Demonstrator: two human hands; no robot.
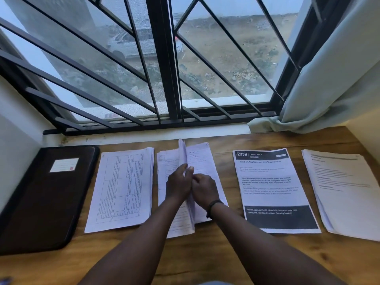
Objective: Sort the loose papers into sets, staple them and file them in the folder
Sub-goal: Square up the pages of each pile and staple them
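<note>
Holding: both hands are pinching the lifted sheets of the middle pile (202,159).
Left grip (178,182): grasping the sheets' edge.
Right grip (204,188): grasping them too.
Folder (47,194): lying shut at the table's (226,260) left edge.
Other piles: table sheet pile (123,188), dark-banner page (273,188), right pile (345,190), all lying along the far edge.

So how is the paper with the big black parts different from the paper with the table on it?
The dining-area sheet has a black band at top and bottom with white writing; the table sheet is all white with a ruled grid. The dining-area sheet's text reads upright, while the table sheet's print runs sideways. Both lie flat on the wooden desk, untouched by the hands.
</note>
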